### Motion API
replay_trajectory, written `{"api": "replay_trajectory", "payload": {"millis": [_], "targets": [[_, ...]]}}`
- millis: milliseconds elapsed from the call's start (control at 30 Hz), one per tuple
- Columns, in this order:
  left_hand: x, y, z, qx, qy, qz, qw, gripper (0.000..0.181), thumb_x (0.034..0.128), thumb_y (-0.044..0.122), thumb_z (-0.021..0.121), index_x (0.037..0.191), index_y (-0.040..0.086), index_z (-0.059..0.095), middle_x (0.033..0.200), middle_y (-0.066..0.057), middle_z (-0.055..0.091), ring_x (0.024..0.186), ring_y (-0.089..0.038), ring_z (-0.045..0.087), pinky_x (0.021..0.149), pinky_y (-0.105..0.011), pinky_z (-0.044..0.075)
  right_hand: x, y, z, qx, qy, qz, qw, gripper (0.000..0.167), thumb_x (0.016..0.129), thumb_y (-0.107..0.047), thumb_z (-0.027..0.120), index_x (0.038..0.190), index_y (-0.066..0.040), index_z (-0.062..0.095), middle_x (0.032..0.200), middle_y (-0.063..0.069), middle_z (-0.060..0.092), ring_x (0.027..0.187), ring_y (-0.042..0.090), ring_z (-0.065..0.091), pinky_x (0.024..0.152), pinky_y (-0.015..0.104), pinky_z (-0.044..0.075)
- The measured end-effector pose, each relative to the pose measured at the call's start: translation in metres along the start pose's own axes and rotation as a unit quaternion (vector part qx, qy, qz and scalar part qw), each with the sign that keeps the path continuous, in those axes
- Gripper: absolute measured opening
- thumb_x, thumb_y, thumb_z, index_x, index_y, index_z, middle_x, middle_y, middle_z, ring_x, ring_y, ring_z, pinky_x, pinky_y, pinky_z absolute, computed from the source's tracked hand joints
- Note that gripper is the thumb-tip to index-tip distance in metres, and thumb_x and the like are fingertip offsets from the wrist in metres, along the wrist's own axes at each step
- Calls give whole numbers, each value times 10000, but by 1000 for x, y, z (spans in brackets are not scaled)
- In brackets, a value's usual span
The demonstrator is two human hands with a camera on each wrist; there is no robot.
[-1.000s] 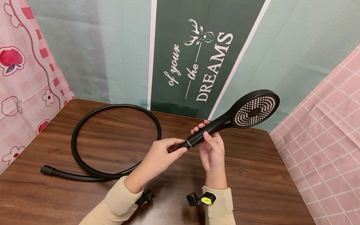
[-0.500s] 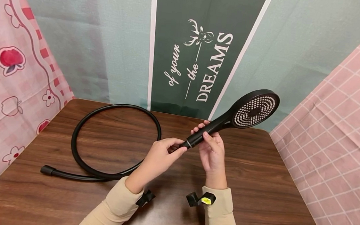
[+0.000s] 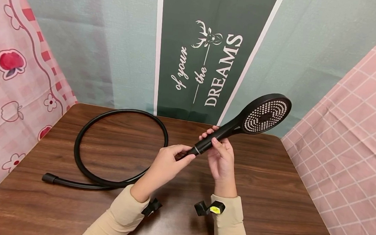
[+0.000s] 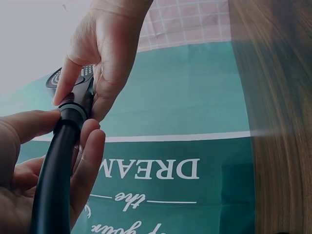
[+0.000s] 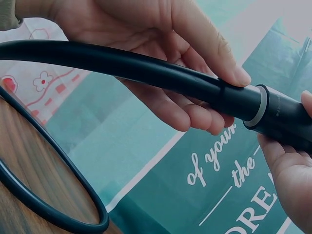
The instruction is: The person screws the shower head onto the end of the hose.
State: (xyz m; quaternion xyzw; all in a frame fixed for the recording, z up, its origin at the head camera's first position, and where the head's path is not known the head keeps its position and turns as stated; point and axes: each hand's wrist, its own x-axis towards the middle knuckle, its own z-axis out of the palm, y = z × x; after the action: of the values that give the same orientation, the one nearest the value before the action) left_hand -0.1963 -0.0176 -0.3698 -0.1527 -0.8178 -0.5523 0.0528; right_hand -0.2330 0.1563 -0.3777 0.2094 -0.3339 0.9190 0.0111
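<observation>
Above the table a black handheld shower head (image 3: 229, 129) is tilted up to the right, its round face of pale nozzles turned toward me. My right hand (image 3: 222, 158) grips its handle, thumb in front and fingers behind. My left hand (image 3: 166, 163) pinches the end of a black shower hose (image 3: 77, 139) between thumb and fingers. That hose end meets the bottom of the handle, where a light grey ring (image 5: 261, 105) shows in the right wrist view. In the left wrist view the hose runs back past my left thumb (image 4: 36, 124). Threads inside the joint are hidden.
The hose lies in a large loop on the brown wooden table (image 3: 253, 209), its other end fitting (image 3: 49, 177) at the left. A teal cloth (image 3: 127, 55) with a dark printed panel hangs behind. Pink patterned cloths (image 3: 355, 118) stand at both sides.
</observation>
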Motion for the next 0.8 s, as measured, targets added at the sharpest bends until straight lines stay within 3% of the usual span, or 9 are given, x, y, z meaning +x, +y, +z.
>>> {"api": "replay_trajectory", "payload": {"millis": [800], "targets": [[0,0,-1,-103,87,21,9999,197,904,197,734,1084,120,752,930,-25,731,791,-93,640,708,-224,525,0,1,-1,15,-29,-9,10000,255,1005,78,435,1226,5,538,1078,96,690,1016,203,701,988,344,529]]}}
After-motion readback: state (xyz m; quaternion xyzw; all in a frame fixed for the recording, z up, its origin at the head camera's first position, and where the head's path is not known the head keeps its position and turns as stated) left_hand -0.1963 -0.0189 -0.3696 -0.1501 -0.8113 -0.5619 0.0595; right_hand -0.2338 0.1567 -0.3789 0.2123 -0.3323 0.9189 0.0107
